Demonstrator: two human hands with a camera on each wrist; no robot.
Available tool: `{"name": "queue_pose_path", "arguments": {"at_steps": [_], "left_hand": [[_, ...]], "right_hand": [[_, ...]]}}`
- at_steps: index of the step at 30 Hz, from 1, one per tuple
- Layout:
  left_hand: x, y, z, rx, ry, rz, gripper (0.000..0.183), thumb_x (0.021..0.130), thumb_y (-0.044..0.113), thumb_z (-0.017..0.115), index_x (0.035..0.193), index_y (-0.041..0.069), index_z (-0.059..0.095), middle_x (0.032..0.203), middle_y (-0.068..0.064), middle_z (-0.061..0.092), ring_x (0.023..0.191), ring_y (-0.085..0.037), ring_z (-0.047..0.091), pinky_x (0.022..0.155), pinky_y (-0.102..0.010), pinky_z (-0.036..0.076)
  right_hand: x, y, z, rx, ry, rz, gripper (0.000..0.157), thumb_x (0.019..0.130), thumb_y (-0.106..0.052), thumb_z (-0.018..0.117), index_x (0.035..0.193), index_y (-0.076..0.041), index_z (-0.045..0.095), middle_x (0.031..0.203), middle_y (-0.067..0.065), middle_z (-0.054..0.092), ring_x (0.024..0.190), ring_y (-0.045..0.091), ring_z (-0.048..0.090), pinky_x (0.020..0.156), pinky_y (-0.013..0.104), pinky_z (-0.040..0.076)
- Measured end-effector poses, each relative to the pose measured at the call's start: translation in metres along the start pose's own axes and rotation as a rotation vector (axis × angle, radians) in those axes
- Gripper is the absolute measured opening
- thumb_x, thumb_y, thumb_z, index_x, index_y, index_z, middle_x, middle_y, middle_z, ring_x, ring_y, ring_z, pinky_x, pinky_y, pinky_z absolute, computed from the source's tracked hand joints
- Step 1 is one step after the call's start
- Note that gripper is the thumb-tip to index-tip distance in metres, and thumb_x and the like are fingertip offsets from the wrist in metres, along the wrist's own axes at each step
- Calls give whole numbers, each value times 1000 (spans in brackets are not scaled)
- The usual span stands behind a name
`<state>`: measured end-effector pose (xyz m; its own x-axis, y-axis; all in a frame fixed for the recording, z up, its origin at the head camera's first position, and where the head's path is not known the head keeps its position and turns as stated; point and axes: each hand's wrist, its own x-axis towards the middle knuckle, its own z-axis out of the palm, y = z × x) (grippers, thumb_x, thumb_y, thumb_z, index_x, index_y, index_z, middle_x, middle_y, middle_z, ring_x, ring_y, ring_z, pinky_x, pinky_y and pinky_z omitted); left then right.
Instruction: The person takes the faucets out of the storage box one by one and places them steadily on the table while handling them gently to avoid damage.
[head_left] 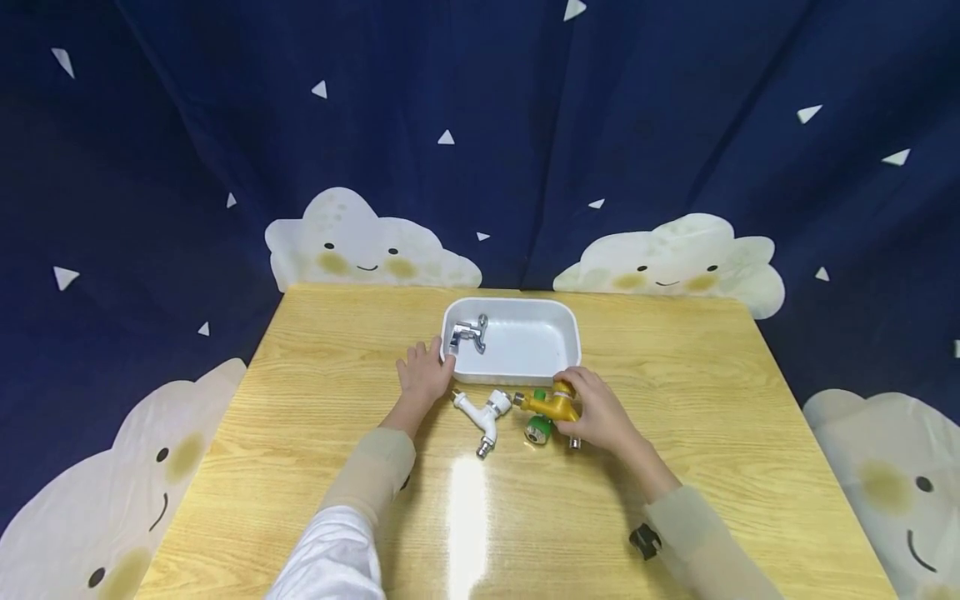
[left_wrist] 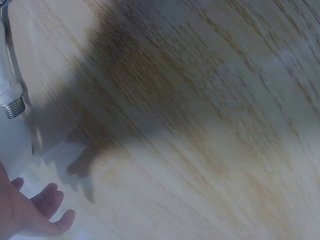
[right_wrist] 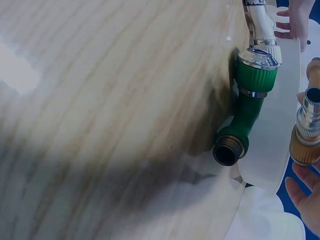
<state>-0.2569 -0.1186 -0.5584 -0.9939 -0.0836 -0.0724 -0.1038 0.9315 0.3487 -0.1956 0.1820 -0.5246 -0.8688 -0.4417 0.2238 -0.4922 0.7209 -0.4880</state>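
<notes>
The right hand (head_left: 597,409) holds a yellow tap with metal ends (head_left: 553,407), the thumb on one side and the fingers on the other. In the right wrist view this tap looks raised from the light wooden table (head_left: 675,358), next to a green tap with a ribbed collar and silver cap (head_left: 537,428), which lies below it on the wood. The left hand (head_left: 424,372) holds nothing; its fingers are spread and relaxed at the left wall of a white, shallow tray with rounded corners (head_left: 517,381), and they seem to touch the rim. Inside the tray, near its left end, lies a shiny chrome tap (head_left: 471,333). A white tap with metal ends (head_left: 482,416) lies in front of the tray, on the table.

I judge that the yellow tap could turn or slip, because its shape is branched and the grip is at one end only. Its threaded tip points at the white tap, very near it; I cannot tell if they touch, so a sideways move may knock the white one. If the hand goes lower, it may push the green tap. The tray could slide if the left fingers press unevenly.
</notes>
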Motion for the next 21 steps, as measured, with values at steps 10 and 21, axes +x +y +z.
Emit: {"name": "queue_pose_path", "arguments": {"at_steps": [10, 21], "left_hand": [[0, 0, -2, -11, -8, -5, 51, 88, 41, 29, 133, 18, 37, 119, -18, 46, 107, -33, 40, 90, -53, 30], [1, 0, -2, -1, -17, -4, 52, 90, 41, 31, 136, 17, 36, 122, -18, 45, 109, -33, 40, 90, -54, 30]], "right_hand": [[-14, -4, 3, 18, -4, 32, 75, 55, -19, 83, 123, -8, 52, 123, 11, 50, 111, 30, 46, 94, 52, 35], [-26, -2, 11, -3, -5, 22, 73, 55, -23, 82, 121, -10, 53, 122, 9, 51, 110, 28, 47, 93, 49, 37]]}}
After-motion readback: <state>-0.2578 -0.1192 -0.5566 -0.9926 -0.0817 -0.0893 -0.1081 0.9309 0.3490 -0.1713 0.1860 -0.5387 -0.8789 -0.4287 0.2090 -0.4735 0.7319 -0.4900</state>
